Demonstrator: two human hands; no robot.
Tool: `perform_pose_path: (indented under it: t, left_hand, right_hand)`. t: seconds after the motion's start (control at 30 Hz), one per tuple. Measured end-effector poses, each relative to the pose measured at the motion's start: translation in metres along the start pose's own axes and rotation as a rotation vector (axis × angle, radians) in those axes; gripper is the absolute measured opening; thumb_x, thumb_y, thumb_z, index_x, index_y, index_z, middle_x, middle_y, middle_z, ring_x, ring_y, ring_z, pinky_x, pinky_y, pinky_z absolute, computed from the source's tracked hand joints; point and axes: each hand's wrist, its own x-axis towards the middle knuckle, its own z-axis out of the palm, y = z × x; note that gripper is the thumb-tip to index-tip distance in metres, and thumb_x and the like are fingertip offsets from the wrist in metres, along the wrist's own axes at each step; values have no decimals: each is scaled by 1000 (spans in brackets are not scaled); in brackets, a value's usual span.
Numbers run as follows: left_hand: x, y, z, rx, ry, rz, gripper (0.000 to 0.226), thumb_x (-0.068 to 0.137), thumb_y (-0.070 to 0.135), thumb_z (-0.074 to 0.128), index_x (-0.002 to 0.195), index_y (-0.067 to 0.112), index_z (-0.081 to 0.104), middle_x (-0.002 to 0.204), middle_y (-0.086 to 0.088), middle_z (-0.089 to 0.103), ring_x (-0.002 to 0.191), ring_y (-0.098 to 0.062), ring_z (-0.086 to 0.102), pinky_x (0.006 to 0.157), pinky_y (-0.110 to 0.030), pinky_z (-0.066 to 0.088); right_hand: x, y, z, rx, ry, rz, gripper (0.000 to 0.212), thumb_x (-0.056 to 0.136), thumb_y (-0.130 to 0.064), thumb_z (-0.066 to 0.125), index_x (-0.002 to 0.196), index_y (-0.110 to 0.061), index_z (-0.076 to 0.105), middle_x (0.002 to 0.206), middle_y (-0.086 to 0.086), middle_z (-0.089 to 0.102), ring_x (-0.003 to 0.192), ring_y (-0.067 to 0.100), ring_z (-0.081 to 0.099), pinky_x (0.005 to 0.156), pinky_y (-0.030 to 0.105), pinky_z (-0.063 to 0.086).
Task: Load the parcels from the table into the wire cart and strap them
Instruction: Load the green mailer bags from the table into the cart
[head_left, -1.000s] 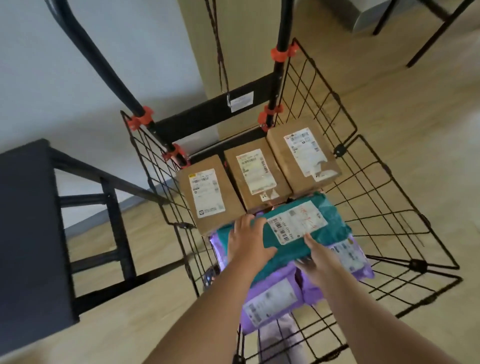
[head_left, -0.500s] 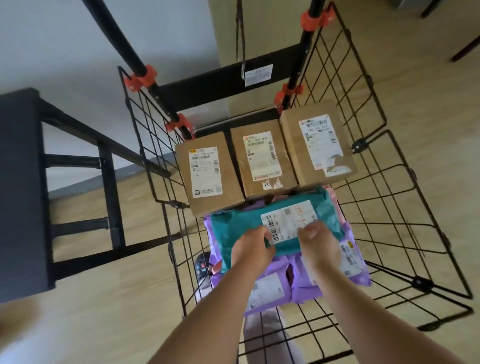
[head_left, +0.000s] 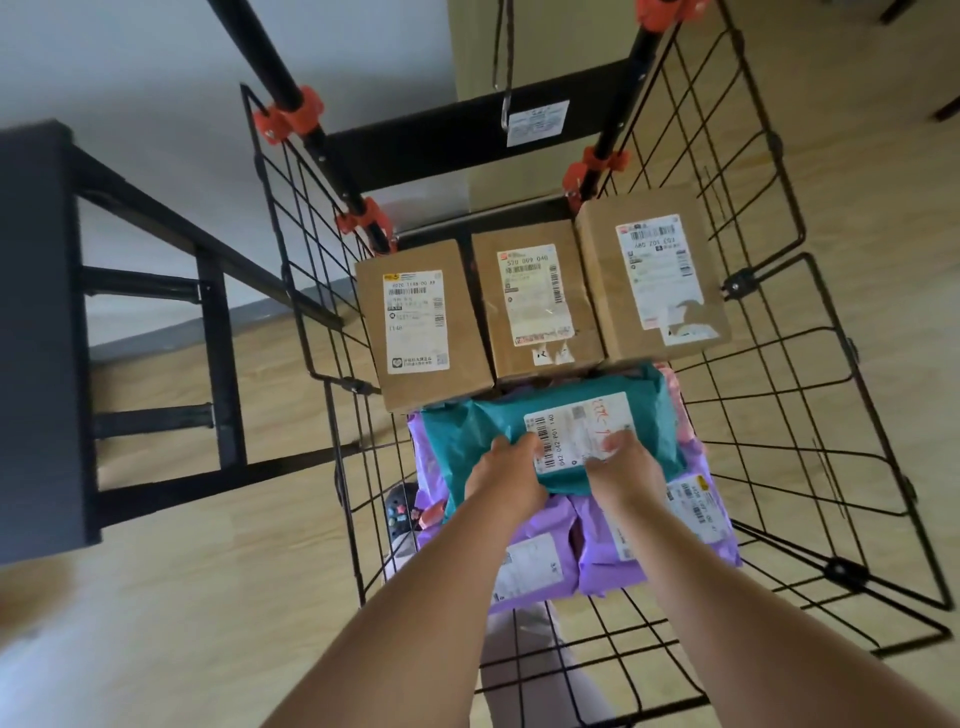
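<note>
A black wire cart stands on the wooden floor. Three brown cardboard boxes with white labels stand side by side at its back. In front of them lies a teal parcel on top of two purple mailers. My left hand and my right hand both hold the teal parcel at its near edge, fingers curled over its white label. A thin black cord with a hook hangs at the cart's back frame.
A black table with a metal frame stands left of the cart. Orange clamps fix the cart's wire walls to its black handle posts. A dark shoe with charms shows through the wire on the floor.
My hands slid from the teal parcel's outer ends to its middle and curled onto its label. The view moved closer and lower over the cart.
</note>
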Motion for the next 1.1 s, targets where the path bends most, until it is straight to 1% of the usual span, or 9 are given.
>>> perform_pose_path:
  t: [0.1, 0.17, 0.3, 0.47, 0.63, 0.77, 0.83, 0.93, 1.1]
  left_hand:
    - [-9, 1, -7, 32, 34, 10, 49, 87, 19, 66, 130, 34, 47, 129, -4, 44, 108, -28, 56, 87, -39, 52]
    - [-18, 1, -11, 58, 57, 4, 53, 86, 19, 66, 134, 31, 45, 131, -6, 44, 112, -29, 55, 88, -40, 51]
    - [-36, 2, -19, 114, 107, -4, 56, 86, 21, 66, 136, 23, 42, 130, -9, 44, 117, -31, 51, 91, -44, 50]
    - [-62, 2, -36, 130, 213, -31, 53, 87, 18, 65, 135, 23, 43, 130, -7, 46, 118, -28, 50, 87, -41, 48]
    - [-95, -6, -63, 133, 340, -27, 50, 87, 15, 62, 135, 21, 48, 134, -6, 48, 122, -27, 49, 92, -41, 50]
    - [-123, -18, -87, 99, 435, -19, 43, 88, 11, 59, 130, 19, 53, 129, -6, 53, 120, -27, 51, 93, -42, 52]
    - [-136, -26, -99, 77, 479, -35, 34, 89, 10, 57, 123, 19, 59, 122, -5, 58, 112, -25, 56, 90, -41, 54]
    - [-155, -44, -111, 34, 531, -69, 28, 91, 12, 56, 119, 19, 59, 115, -3, 57, 106, -23, 57, 87, -39, 55]
    - [-188, -87, -121, -29, 593, -97, 35, 89, 17, 61, 123, 22, 55, 119, -2, 54, 109, -21, 53, 89, -36, 51]
  right_hand:
    - [-8, -5, -8, -75, -5, -67, 25, 92, -23, 58, 116, -20, 54, 104, 2, 64, 85, 22, 64, 64, 32, 49]
    - [-15, -12, -14, -137, -1, -124, 26, 92, -24, 56, 117, -20, 55, 107, 2, 64, 89, 20, 62, 71, 34, 51]
    - [-33, -27, -26, -245, 12, -223, 22, 94, -25, 51, 115, -22, 59, 114, 1, 63, 98, 23, 59, 71, 31, 41]
    - [-64, -47, -40, -347, 24, -325, 18, 95, -22, 48, 109, -23, 59, 111, -1, 63, 102, 22, 59, 74, 32, 45]
    - [-99, -74, -53, -451, 39, -455, 17, 94, -16, 47, 101, -22, 62, 104, -1, 65, 95, 21, 59, 70, 29, 42]
    - [-128, -104, -60, -481, 40, -546, 17, 94, -15, 48, 94, -21, 64, 89, -1, 66, 85, 21, 64, 68, 30, 49]
    - [-143, -118, -60, -504, 54, -599, 19, 95, -16, 48, 88, -20, 65, 83, 1, 66, 81, 22, 65, 69, 33, 54]
    - [-165, -139, -56, -535, 112, -675, 13, 96, -20, 50, 92, -21, 63, 84, 0, 65, 82, 21, 64, 74, 36, 57]
    - [-204, -172, -33, -587, 134, -759, 8, 95, -21, 55, 101, -24, 59, 91, -2, 64, 85, 18, 61, 76, 34, 55]
